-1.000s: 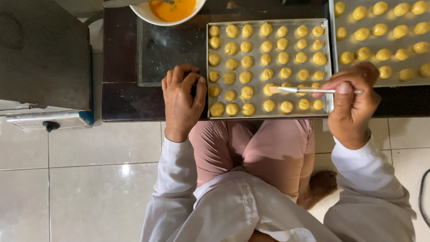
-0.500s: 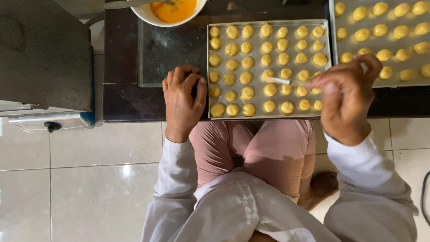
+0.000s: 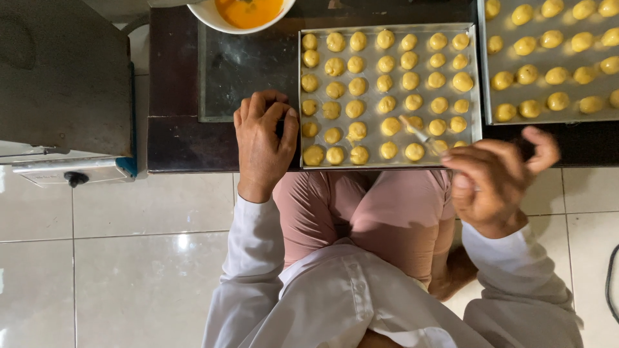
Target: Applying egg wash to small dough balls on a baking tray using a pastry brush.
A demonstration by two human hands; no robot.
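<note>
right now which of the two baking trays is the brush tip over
The middle silver metal baking tray of yellow dough balls, steadied by the left hand; the right hand holds the thin brush there.

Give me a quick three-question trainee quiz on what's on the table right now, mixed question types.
1. True or false: the left hand rests beside the near baking tray, holding nothing.
2. What does the right hand hold? A) a spoon B) a thin brush C) a knife
3. Fill in: the white bowl at the top edge holds an ______ liquid.

Key: 1 true; 2 B, its tip over the dough balls; 3 orange.
</note>
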